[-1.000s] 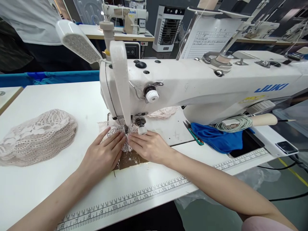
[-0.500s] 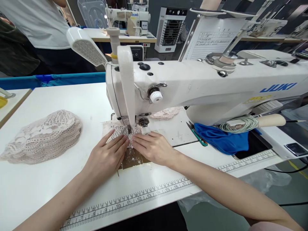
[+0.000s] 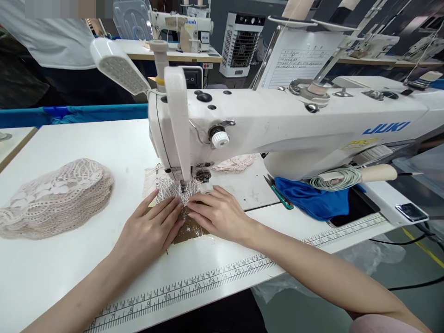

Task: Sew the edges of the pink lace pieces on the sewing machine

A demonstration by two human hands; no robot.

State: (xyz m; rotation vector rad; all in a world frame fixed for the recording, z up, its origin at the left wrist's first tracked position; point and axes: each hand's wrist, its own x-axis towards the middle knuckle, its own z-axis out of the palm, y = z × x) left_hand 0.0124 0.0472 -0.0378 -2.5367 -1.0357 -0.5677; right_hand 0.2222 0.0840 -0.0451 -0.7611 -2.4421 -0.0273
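A piece of pale pink lace fabric lies under the presser foot of the white sewing machine. My left hand rests flat with fingers stretched out, their tips at the front edge of the lace. From the other side my right hand has its fingertips gathered at that same edge, just in front of the foot, and appears to pinch it. Brown tape with a clear cover shows between the hands. The needle point is too small to make out.
A stack of lace pieces lies to the left, more lace behind the machine head. At right are thread snips, blue cloth, a phone and a coiled cord. A ruler tape runs along the table's front edge. Another person stands at back left.
The lace has moved slightly away from me under the foot, showing more of itself behind my fingers. My right fingers have bent and drawn together at its edge. The view has shifted slightly.
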